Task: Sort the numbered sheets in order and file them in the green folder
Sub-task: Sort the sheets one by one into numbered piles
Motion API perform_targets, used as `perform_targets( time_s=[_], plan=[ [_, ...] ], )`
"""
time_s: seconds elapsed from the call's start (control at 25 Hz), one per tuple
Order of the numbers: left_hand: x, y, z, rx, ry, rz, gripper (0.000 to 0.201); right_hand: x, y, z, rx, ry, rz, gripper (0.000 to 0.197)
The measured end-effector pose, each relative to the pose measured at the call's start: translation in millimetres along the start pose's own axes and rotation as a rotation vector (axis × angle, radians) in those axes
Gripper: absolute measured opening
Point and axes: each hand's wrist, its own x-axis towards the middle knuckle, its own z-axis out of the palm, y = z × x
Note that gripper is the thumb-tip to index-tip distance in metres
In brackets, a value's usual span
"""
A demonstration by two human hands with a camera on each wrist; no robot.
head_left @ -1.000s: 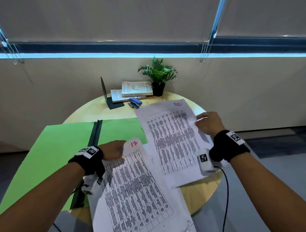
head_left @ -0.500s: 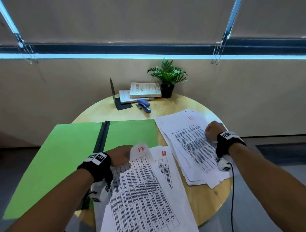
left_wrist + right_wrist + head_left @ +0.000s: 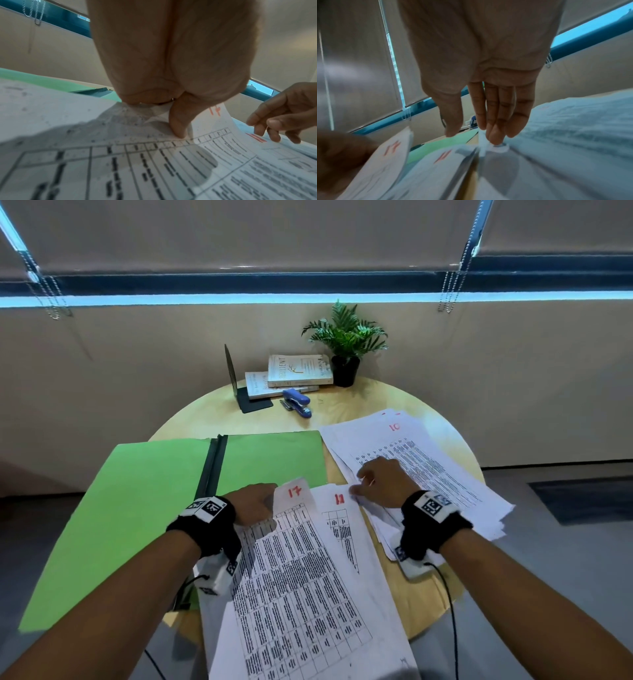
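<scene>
The green folder [image 3: 137,508] lies open on the left of the round table. My left hand [image 3: 255,503] pinches the top edge of a stack of printed sheets, thumb [image 3: 178,121] on top. The top sheet, marked 17 [image 3: 294,559], curls up at its corner. The sheet below it, with a red number that looks like 11 [image 3: 342,529], shows to the right. My right hand [image 3: 376,484] reaches to that sheet's top right corner, its fingertips [image 3: 494,140] nearly straight and touching paper, thumb apart. To the right lies a loose pile topped by sheet 10 [image 3: 428,470].
At the back of the table stand a black bookend [image 3: 239,392], two stacked books [image 3: 298,371], a blue stapler [image 3: 298,402] and a potted plant [image 3: 346,344]. The held stack hangs over the table's near edge [image 3: 428,604]. Wrist cables trail below both arms.
My right hand laid sheet 10 on the right pile, then came back left to the corner of the sheet under 17. My left hand kept its hold on the stack.
</scene>
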Motion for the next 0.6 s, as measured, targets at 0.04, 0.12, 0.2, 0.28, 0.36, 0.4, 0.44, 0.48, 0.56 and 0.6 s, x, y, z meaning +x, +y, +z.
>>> perform_targets(
  time_s=[0.04,0.12,0.2,0.28,0.36,0.4,0.44,0.48,0.56,0.6],
  plan=[
    [0.3,-1.5,0.7,0.003,0.004,-0.002,0.027,-2.0,-4.8,11.1,0.045,-0.037,0.017,0.048],
    [0.7,-4.8,2.1,0.0,0.01,-0.001,0.027,-1.4,-9.1,24.1,0.085,-0.046,0.045,0.052],
    [1.8,-8.1,2.7,-0.013,0.015,-0.004,0.033,-1.1,-9.9,28.1,0.094,-0.021,0.051,0.045],
    [2.2,-9.6,2.9,-0.026,0.018,0.005,0.034,-1.1,-10.0,29.5,0.106,0.013,0.05,0.044],
    [2.4,-8.8,3.6,-0.021,0.022,0.022,0.028,-1.6,-9.9,30.3,0.087,0.001,0.061,0.055],
    [2.8,-9.2,3.8,-0.016,0.027,0.031,0.025,-1.9,-9.7,30.4,0.074,-0.019,0.068,0.061],
    [2.9,-9.6,3.9,-0.013,0.03,0.036,0.023,-2.3,-9.9,29.9,0.069,-0.035,0.069,0.063],
    [3.2,-11.1,4.2,-0.017,0.03,0.04,0.023,-3.2,-10.1,29.1,0.075,-0.031,0.058,0.06],
    [4.0,-15.8,5.2,-0.02,0.037,0.057,0.024,-5.7,-11.4,28.6,0.108,0.004,0.044,0.051],
    [4.2,-17.7,5.5,-0.017,0.04,0.065,0.024,-6.4,-11.9,29.5,0.128,0.025,0.043,0.049]
  ],
)
